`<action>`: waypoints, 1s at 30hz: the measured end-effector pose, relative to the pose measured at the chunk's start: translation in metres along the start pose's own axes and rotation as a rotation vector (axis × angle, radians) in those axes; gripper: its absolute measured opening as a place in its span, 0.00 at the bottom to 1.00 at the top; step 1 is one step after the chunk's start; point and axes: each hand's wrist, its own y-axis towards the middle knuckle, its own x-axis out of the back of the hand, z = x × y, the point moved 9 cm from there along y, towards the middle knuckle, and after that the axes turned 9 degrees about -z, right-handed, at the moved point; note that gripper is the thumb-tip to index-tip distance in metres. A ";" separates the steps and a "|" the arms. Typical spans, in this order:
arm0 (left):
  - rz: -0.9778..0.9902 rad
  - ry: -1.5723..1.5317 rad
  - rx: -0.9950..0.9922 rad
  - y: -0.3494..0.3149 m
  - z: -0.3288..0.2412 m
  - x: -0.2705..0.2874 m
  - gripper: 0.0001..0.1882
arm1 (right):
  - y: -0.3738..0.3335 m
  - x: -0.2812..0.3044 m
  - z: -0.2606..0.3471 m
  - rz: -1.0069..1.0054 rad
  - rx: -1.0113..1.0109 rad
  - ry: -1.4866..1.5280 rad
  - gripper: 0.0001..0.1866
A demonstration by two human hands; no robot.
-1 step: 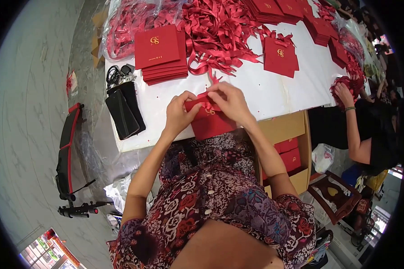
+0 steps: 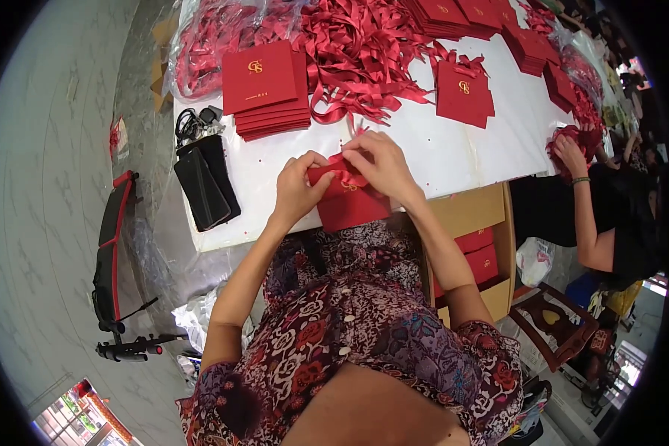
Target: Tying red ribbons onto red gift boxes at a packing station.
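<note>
Hands point(image 2: 342, 175) (both) apparently pinching red bag point(image 2: 349, 204).

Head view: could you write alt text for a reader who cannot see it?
A person's left hand and right hand hold a red paper bag at the near edge of a white table. Stacks of red bags and loose red ribbons lie beyond, black phones to the left.
</note>
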 end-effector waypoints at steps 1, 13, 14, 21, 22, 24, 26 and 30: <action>0.004 -0.002 -0.002 0.001 0.000 -0.002 0.08 | 0.005 0.000 -0.004 -0.003 -0.003 -0.003 0.10; -0.094 -0.113 -0.330 0.001 -0.027 0.006 0.11 | -0.016 -0.084 -0.047 0.647 -0.539 0.700 0.11; -0.109 -0.100 -0.326 0.004 -0.025 0.007 0.10 | -0.017 -0.090 -0.048 0.646 -0.538 0.700 0.11; 0.008 -0.120 -0.146 0.008 -0.005 -0.002 0.08 | -0.003 -0.098 -0.089 0.246 -0.522 0.443 0.12; 0.006 -0.116 -0.144 0.007 -0.005 0.000 0.08 | 0.004 -0.091 -0.091 0.183 -0.523 0.341 0.12; 0.012 -0.087 -0.078 0.007 0.001 0.001 0.08 | 0.010 -0.073 -0.089 0.084 -0.521 0.315 0.12; -0.016 -0.116 -0.080 0.004 0.007 0.003 0.08 | 0.021 -0.038 -0.087 -0.196 -0.335 0.291 0.13; -0.080 -0.056 0.013 0.006 0.029 0.008 0.08 | 0.018 -0.011 -0.096 -0.011 -0.518 0.116 0.14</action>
